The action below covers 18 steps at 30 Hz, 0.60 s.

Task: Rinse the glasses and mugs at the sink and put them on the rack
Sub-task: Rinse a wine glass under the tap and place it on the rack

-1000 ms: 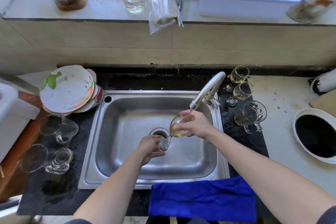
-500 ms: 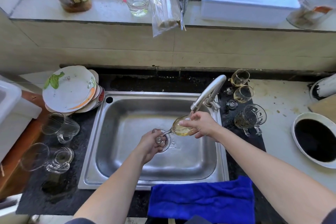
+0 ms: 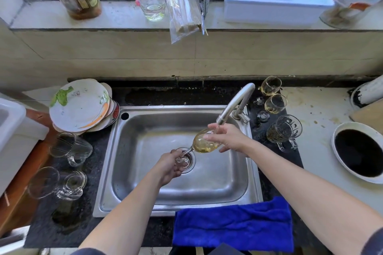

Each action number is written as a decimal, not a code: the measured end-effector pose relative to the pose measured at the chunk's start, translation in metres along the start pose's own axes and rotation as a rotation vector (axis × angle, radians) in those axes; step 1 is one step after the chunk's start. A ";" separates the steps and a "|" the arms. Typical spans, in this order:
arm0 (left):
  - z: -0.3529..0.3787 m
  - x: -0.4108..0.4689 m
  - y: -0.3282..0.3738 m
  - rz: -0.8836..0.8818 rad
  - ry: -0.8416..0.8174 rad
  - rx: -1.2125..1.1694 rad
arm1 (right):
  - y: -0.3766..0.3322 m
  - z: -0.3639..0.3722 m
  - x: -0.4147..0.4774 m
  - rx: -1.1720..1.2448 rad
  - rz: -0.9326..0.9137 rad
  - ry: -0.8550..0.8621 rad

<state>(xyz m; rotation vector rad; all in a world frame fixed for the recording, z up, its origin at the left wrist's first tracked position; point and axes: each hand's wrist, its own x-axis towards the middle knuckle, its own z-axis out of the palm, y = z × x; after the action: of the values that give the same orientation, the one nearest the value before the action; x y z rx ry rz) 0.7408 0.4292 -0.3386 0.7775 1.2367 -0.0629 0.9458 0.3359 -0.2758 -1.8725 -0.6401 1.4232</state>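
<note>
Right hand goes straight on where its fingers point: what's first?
The right hand holds the wine glass and points left across the sink. Probably the sink's left wall first; if above the rim, the plates. Height unclear.

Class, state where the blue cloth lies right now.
Head view: the blue cloth lies at the bottom, right of centre, on the counter against the front rim of the sink.

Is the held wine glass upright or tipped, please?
Tipped: wine glass lies nearly sideways, rim under the faucet, foot in the left hand.
</note>
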 end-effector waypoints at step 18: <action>0.011 -0.003 0.000 -0.019 -0.027 -0.028 | -0.010 -0.008 -0.003 -0.046 0.010 0.071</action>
<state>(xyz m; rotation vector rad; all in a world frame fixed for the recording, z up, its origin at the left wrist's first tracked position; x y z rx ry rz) 0.7486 0.4219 -0.3349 0.7383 1.2174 -0.0705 0.9523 0.3378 -0.2651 -1.9553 -0.6336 1.3525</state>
